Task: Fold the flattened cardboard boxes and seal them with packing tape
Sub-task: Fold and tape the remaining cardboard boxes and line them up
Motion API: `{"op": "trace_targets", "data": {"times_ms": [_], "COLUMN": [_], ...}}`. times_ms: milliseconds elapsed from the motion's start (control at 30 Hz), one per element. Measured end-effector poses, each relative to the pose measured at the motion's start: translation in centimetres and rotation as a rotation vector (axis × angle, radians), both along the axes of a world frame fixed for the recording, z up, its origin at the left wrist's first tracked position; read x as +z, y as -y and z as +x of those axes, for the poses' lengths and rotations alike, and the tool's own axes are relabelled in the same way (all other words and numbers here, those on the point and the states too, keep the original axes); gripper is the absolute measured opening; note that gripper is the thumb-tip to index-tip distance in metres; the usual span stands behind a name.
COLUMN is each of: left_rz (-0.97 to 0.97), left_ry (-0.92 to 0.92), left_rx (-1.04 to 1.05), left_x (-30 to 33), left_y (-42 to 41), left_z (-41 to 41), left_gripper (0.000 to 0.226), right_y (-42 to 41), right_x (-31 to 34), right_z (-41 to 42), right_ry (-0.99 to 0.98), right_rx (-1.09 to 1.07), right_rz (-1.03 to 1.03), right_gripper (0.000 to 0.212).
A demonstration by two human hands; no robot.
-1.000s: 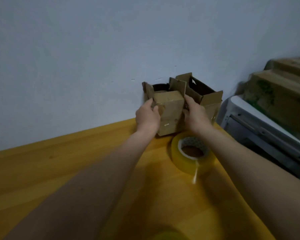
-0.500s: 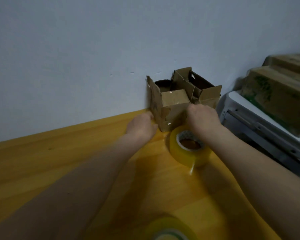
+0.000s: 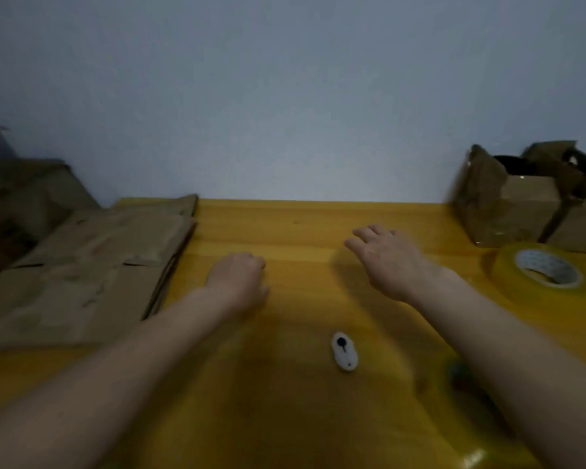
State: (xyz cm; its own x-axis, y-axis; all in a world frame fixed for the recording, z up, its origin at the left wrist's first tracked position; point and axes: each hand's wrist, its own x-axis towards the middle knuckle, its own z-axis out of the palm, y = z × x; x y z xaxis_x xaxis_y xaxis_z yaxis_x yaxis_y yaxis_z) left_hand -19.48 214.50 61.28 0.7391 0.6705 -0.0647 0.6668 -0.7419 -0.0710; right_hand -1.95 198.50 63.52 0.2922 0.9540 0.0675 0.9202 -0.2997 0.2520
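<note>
Both hands off folded box [image 3: 518,204], left hand [image 3: 237,282] curled, right hand [image 3: 386,262] spread

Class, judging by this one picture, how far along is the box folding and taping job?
Done: two folded brown cardboard boxes stand at the far right, top flaps open. In hand: nothing; the left hand and right hand are both empty. Left: the flattened brown cardboard stack, untouched; the clear tape roll sits idle.

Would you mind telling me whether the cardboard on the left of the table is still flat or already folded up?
Still flat: the flattened cardboard boxes lie stacked on the table, unlike the folded boxes standing at right.
</note>
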Motion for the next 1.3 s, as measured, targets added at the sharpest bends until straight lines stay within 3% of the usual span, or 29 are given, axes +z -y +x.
{"op": "trace_targets", "data": {"times_ms": [233,300,400,533,700,800,900,1100,1200,1300], "left_rz": [-0.126,-0.154,-0.192,-0.108,0.081,0.185,0.148,0.187,0.158,0.289], "left_ry": [0.135,0.146,0.105,0.119,0.175,0.311,0.392,0.223,0.454,0.736], "left_rx": [0.379,0.431,0.442,0.398,0.351,0.252,0.189,0.137,0.096,0.007], "left_x": [-1.9,-2.4,-3.4,-4.9,-5.9,-5.7,-5.6,-4.8,-2.7,0.3], "left_y": [-5.7,-6.6,-7.2,-7.3,-8.0,-8.8,-9.0,-8.6,-7.8,-6.1], "left_z": [-18.1,-21.4,-24.5,-26.0,-26.5,-26.1,-25.2,-24.7,-24.9,-24.1], "left_gripper": [0.086,0.098,0.111,0.105,0.081,0.059,0.053,0.058,0.048,0.044], "right_y": [-7.7,-9.8,-12.5,-15.0,-17.3,-17.7,-17.1,-16.4,-16.1,-15.6], "right_x": [-3.0,-4.3,-5.3,-5.5,-5.5,-5.6,-5.1,-4.5,-4.2,-2.8], "right_z": [-13.5,-16.8,-21.2,-25.9,-28.6,-29.1,-29.3,-28.8,-28.3,-27.2], "right_ry": [-0.203,-0.341,-0.684,-1.276,-1.863,-1.990,-2.121,-2.109,-2.017,-2.198], "right_rx": [0.236,0.262,0.214,-0.061,-0.461,-0.601,-0.620,-0.531,-0.530,-0.432], "right_rz": [-0.068,-0.105,-0.117,0.058,0.319,0.375,0.372,0.320,0.337,0.455], "right_gripper": [0.058,0.061,0.064,0.065,0.029,0.026,0.025,0.026,0.039,0.044]}}
